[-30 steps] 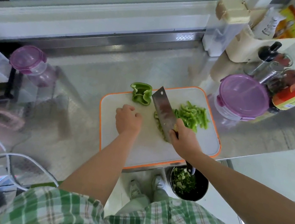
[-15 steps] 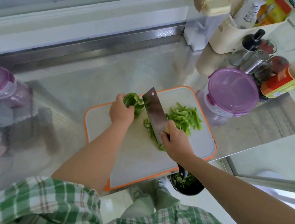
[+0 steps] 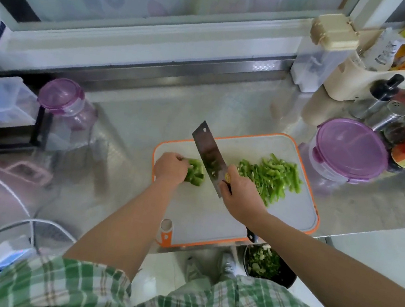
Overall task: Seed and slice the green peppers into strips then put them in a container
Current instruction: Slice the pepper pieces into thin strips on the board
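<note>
Most of cleaver handle (image 3: 252, 234) hidden in R hand (image 3: 241, 194), pepper piece (image 3: 196, 174) partly under L hand (image 3: 171, 166).

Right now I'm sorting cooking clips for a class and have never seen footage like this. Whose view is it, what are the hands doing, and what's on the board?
There is no machine here. This is one picture from a wide-angle camera worn on a person's head, looking down at their own arms. The left hand holds a green pepper piece on the orange-rimmed cutting board. The right hand grips a cleaver, its blade just right of that piece. A pile of pepper strips lies on the board's right side. A purple-lidded container stands closed on the steel counter beside the board.
</note>
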Action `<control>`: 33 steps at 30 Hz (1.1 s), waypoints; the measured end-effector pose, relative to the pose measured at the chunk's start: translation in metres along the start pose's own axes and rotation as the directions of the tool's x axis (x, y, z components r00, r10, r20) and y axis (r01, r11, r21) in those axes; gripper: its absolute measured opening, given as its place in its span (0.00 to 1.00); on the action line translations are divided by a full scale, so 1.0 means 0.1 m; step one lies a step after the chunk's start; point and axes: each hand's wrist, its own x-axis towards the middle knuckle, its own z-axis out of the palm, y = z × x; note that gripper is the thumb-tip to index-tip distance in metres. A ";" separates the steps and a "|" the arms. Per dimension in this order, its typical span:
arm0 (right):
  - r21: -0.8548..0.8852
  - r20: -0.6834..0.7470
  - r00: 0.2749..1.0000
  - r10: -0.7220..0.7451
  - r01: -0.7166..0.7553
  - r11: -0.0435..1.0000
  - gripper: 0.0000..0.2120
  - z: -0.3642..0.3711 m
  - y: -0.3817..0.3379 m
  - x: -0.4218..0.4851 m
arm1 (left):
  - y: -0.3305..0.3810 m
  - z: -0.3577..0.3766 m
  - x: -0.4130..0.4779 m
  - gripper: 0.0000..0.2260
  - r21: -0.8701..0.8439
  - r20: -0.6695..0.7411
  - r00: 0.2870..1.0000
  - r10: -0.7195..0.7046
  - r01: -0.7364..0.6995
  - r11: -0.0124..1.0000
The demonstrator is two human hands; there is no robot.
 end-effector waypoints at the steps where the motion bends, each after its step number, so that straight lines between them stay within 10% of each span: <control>1: -0.023 0.021 1.000 -0.023 0.023 0.999 0.05 0.01 -0.04 -0.02 | -0.03 -0.03 -0.05 0.09 -0.042 0.018 0.999 -0.038 0.039 0.998; 33: -0.357 0.189 0.982 0.015 0.055 0.932 0.12 0.55 -0.17 0.06 | -0.50 -0.11 -0.29 0.05 -0.154 0.075 0.993 -0.091 0.101 0.983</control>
